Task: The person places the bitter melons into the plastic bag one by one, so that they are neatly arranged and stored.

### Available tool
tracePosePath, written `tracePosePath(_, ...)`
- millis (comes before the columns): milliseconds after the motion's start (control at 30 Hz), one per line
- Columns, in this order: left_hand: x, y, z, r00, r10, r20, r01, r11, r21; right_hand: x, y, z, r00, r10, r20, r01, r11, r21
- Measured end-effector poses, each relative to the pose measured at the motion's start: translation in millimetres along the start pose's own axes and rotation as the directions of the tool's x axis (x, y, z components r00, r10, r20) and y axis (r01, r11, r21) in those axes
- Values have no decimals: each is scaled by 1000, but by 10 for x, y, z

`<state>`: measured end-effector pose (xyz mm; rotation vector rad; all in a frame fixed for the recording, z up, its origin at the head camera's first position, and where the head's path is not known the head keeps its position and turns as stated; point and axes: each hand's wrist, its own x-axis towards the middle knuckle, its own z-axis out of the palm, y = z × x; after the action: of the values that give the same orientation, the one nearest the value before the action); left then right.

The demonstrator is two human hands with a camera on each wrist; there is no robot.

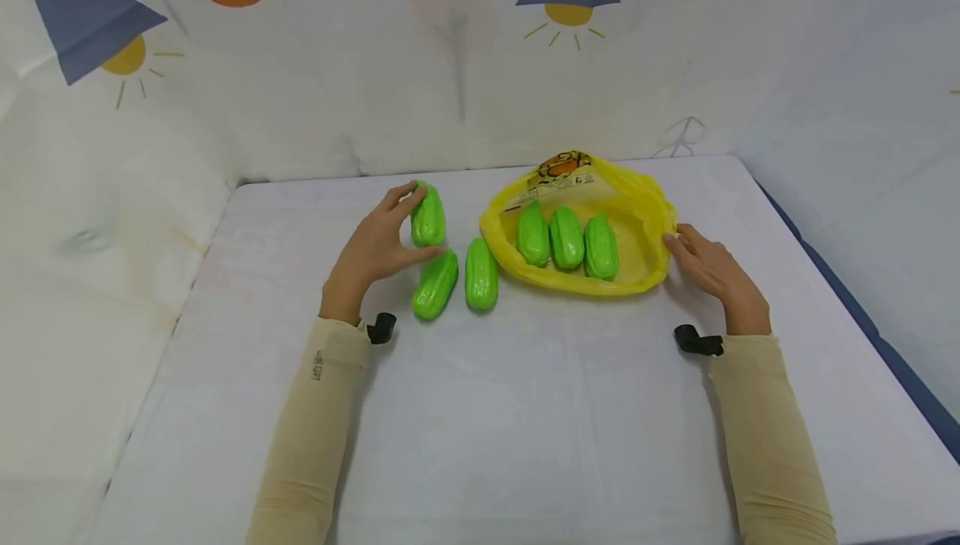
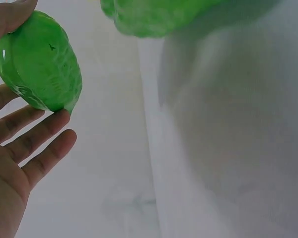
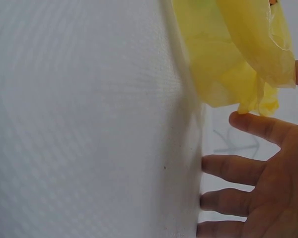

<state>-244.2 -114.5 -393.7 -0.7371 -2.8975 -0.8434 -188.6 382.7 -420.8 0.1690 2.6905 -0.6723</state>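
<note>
My left hand (image 1: 382,237) holds a shiny, bumpy green gourd (image 1: 428,218) between thumb and fingertips, left of the bag. In the left wrist view the same gourd (image 2: 39,64) sits between the thumb above and the fingers below. Close by on the table lie a tilted gourd (image 1: 435,285), near the thumb, and an upright-lying gourd (image 1: 481,275). A yellow plastic bag (image 1: 645,220) lies with its mouth spread wide, three gourds (image 1: 567,239) side by side inside. My right hand (image 1: 712,270) pinches the bag's right rim between thumb and index finger, the other fingers extended.
A white cloth covers the table (image 1: 510,428). Behind it rises a white printed sheet (image 1: 337,70) with lamp pictures, and more sheeting stands at both sides. A black wrist camera mount (image 1: 381,328) is on the left wrist, another (image 1: 697,340) on the right.
</note>
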Motion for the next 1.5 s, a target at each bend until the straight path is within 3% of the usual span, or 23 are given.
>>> tracePosePath(367,37,293,140,993,112,30,-114,991,64,15,-3,23,1000,11,-8,-11,1000,9)
tracePosePath(800,332,702,194,964,257,65,-262,960,102,8,11,-10,1000,14,-7,-14,1000,11)
tracePosePath(1067,410,883,214,957,277,92,-286,952,112,-3,3,-9,1000,-1,-10,1,1000,19)
tracePosePath(1333,582,1115,237,932,348,99,-360,920,156,11,-15,-11,1000,1,-18,-1,1000,24)
tracePosePath(1500,688,1272,283,921,365,138,-385,907,171,12,-4,2,1000,12,-13,-12,1000,25)
